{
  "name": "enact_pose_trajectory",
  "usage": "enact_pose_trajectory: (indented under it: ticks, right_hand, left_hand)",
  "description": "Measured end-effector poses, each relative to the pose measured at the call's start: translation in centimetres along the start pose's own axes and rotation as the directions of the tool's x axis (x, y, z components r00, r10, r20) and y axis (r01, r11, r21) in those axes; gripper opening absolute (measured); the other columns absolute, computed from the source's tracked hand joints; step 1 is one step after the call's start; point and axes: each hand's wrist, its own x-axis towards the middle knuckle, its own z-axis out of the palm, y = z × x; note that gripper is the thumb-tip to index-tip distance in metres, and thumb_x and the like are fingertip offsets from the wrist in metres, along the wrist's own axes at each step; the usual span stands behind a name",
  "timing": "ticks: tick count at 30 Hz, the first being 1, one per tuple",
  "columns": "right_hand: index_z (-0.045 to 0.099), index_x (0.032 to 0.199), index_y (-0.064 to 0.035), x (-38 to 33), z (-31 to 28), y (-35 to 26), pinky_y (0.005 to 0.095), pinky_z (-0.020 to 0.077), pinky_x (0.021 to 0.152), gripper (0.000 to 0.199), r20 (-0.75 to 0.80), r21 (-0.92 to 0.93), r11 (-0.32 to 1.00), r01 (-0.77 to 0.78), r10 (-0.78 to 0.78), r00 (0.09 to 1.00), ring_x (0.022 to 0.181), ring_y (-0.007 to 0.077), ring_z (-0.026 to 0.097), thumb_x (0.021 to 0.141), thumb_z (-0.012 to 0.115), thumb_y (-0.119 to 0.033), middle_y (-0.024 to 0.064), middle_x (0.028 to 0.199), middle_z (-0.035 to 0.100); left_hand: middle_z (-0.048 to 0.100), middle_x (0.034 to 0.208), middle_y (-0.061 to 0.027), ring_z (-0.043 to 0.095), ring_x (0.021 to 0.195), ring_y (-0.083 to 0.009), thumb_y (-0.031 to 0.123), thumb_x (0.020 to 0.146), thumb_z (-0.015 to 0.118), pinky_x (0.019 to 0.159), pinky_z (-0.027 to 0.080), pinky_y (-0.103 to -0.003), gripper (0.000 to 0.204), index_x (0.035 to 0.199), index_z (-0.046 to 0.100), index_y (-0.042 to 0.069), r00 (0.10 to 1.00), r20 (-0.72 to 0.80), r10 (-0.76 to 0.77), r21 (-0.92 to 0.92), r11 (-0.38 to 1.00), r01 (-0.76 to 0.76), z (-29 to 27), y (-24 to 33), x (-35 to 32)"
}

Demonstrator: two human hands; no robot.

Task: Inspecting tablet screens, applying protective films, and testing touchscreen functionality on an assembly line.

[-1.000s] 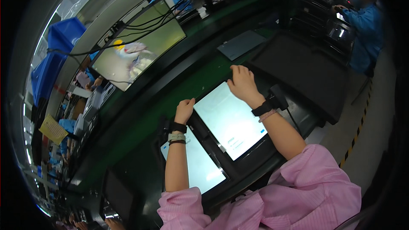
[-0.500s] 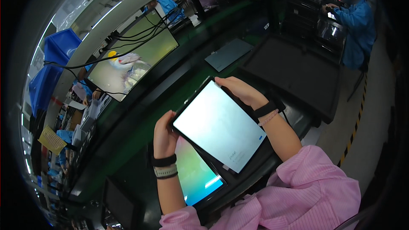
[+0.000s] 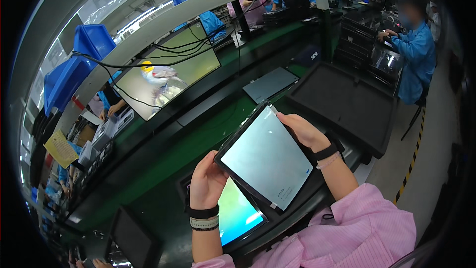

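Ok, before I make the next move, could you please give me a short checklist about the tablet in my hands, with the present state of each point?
1. Left bare hand gripping the left corner of the black-edged rectangular tablet: ok.
2. Right bare hand at its upper right edge: ok.
3. Its pale screen lit and facing you: ok.
4. Flat tablet with a lit green-and-blue screen, underneath, in full view: not ok, partly covered by the held one.
5. Back of the held tablet undamaged: cannot tell, it faces away.
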Motion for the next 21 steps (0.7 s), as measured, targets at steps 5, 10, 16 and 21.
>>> enact_pose_trajectory:
  ticks: [5, 10, 16, 21]
  right_hand:
    - [0.060, 0.093, 0.0020, -0.7, 1.2, 0.8, 0.0187, 0.0430, 0.064, 0.039, -0.149, -0.088, 0.995, 0.049, -0.061, 0.987, 0.072, 0.0049, 0.055, 0.092, 0.040, -0.031, 0.0022, 0.081, 0.061]
    - [0.061, 0.084, 0.0003, -2.2, 2.5, 0.1, 0.0189, 0.0417, 0.060, 0.036, -0.253, -0.048, 0.968, 0.246, -0.250, 0.935, 0.065, 0.0040, 0.051, 0.091, 0.043, -0.030, -0.0015, 0.074, 0.058]
    - [0.059, 0.086, 0.0008, -2.7, 3.1, -0.8, 0.0189, 0.0403, 0.065, 0.035, -0.237, -0.088, 0.968, 0.237, -0.251, 0.938, 0.071, 0.0028, 0.049, 0.092, 0.042, -0.029, -0.0039, 0.077, 0.057]
    - [0.057, 0.089, 0.0040, -2.9, 2.8, -0.6, 0.0215, 0.0398, 0.065, 0.043, -0.251, -0.281, 0.932, 0.228, -0.301, 0.920, 0.071, 0.0048, 0.045, 0.092, 0.038, -0.035, -0.0016, 0.074, 0.053]
  left_hand:
    - [0.056, 0.090, -0.0031, 0.049, 0.080, -0.0130, 0.018, 0.089, 0.041, 0.072, 0.036, -0.026, 0.017, 0.088, 0.051, 0.004, 0.995, 0.104, 0.011, -0.072, 0.997, -0.003, -0.2, -0.2, -0.8]
    - [0.055, 0.093, -0.0038, 0.049, 0.083, -0.0128, 0.017, 0.089, 0.042, 0.076, 0.038, -0.027, 0.015, 0.089, 0.048, 0.003, 0.949, 0.305, 0.081, 0.036, 0.995, -0.096, -0.3, -0.3, -0.9]
    - [0.049, 0.104, -0.0061, 0.047, 0.092, -0.0135, 0.015, 0.089, 0.042, 0.081, 0.038, -0.029, 0.013, 0.084, 0.046, 0.004, 0.927, 0.346, 0.142, 0.172, 0.962, -0.211, 0.1, 0.4, -1.9]
    - [0.047, 0.095, -0.0036, 0.041, 0.077, -0.0104, 0.017, 0.089, 0.041, 0.072, 0.033, -0.024, 0.016, 0.078, 0.044, 0.005, 0.938, 0.312, 0.150, 0.281, 0.929, -0.242, 1.5, 0.1, -2.5]
